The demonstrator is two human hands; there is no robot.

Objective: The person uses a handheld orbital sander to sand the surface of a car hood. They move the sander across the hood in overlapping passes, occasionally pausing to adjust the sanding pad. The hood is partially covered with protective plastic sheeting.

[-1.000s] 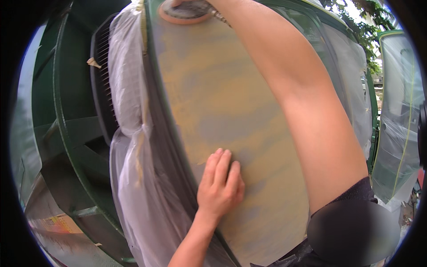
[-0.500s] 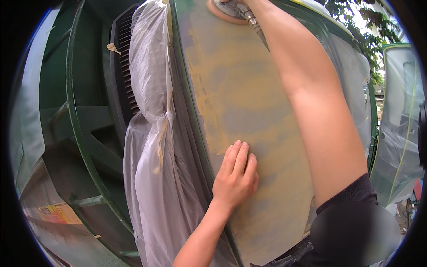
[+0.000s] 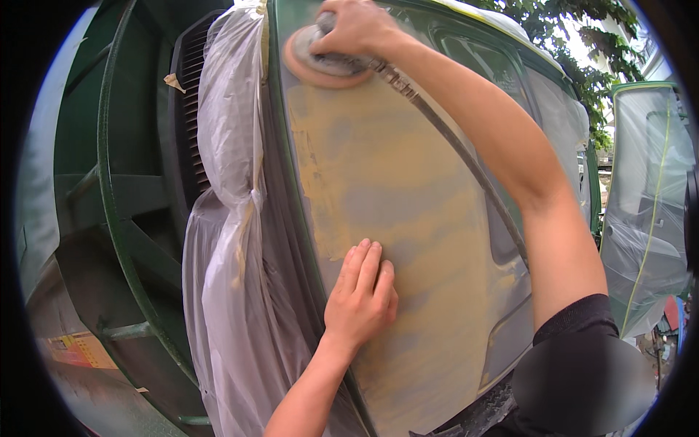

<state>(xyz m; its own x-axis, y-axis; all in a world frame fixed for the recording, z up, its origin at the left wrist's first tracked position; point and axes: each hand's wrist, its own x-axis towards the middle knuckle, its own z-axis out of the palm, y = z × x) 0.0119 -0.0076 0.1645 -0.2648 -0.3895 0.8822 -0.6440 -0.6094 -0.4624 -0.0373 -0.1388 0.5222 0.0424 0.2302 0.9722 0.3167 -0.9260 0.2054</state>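
Observation:
High on the panel, my right hand (image 3: 358, 28) is wrapped over the top of a round air sander (image 3: 328, 60). Its pad lies against the green upper left part of the panel. A hose (image 3: 459, 149) trails from the sander down past my right forearm. The vehicle panel (image 3: 408, 189) is grey with yellow-brown filler patches. Lower down, my left hand (image 3: 360, 295) rests flat on the panel with its fingers stretched out and nothing in it. A rough strip of filler (image 3: 318, 200) runs just above and left of those fingertips.
Bunched clear plastic sheeting (image 3: 226, 291) hangs along the panel's left edge. Beyond it are a dark grille (image 3: 193, 116) and a curved green metal bar (image 3: 120, 218). On the right stands a plastic-covered door (image 3: 648, 197), with tree leaves (image 3: 582, 44) behind.
My right hand and the sander have moved left and down, bringing the whole tool and its hose into view. My left hand keeps its place on the panel while the view shifts slightly.

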